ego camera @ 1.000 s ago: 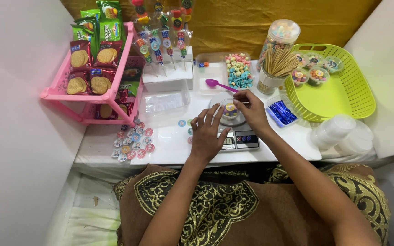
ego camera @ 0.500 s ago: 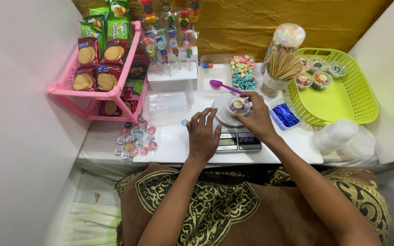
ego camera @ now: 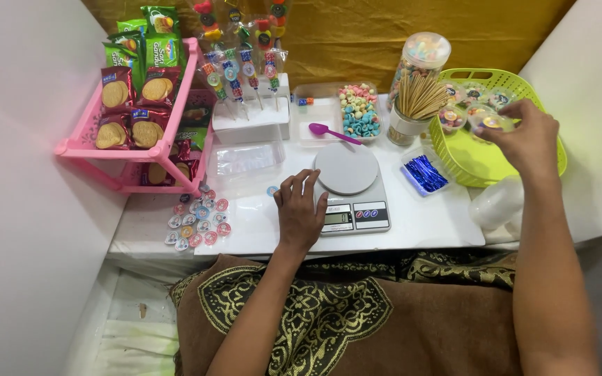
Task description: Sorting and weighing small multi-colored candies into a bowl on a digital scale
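Right hand (ego camera: 524, 136) has carried the small cup (ego camera: 494, 122) from the scale (ego camera: 348, 186) to the green basket (ego camera: 475, 163), pinching it; left hand (ego camera: 299, 212) rests flat, holding nothing, beside the scale.

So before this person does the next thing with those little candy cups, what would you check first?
1. Right hand grips small cup over the green basket: ok.
2. Scale plate bare: ok.
3. Scale display reads zero: cannot tell.
4. Left hand off the plate, beside the scale: ok.
5. Purple spoon within reach: ok, probably.
6. Cup lid sealed: cannot tell.
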